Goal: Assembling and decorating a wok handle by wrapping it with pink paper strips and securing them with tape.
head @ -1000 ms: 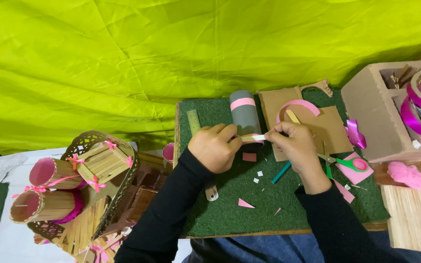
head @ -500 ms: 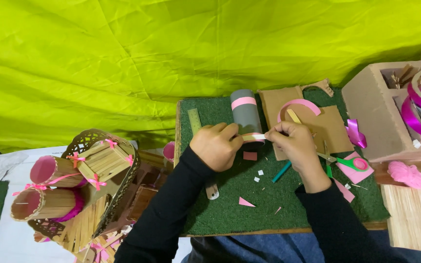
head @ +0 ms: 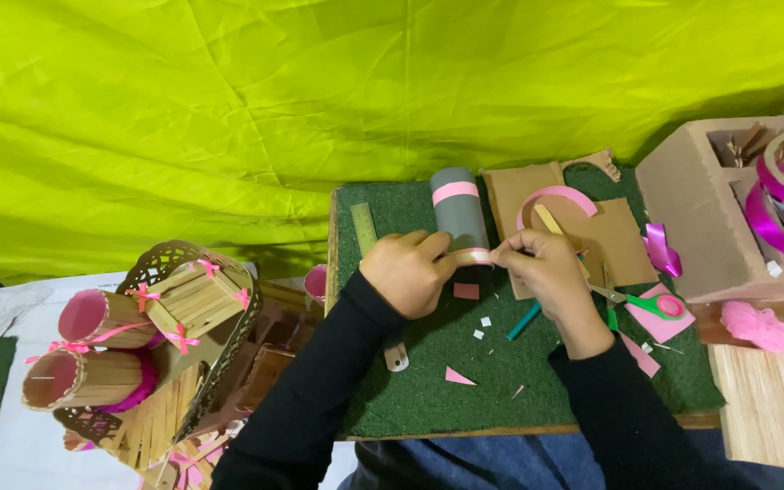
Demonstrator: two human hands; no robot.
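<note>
A grey tube (head: 458,211) with a pink band lies on the green mat (head: 501,381). My left hand (head: 406,269) grips its near end. My right hand (head: 544,268) pinches a pink paper strip (head: 474,256) against that end, the strip stretched between both hands. Small pink and white paper scraps (head: 466,291) lie just below my hands.
Brown cardboard pieces (head: 610,236) with a pink paper arc (head: 555,195), green-handled scissors (head: 651,304), a teal pen (head: 526,321), a ruler (head: 364,227). A cardboard box (head: 710,218) with ribbon spools at right, wooden sticks (head: 764,404), a stick-craft basket (head: 151,336) at left, yellow-green cloth behind.
My hands and the tube have barely moved; the pink strip sits a little tighter against the tube's near end.
</note>
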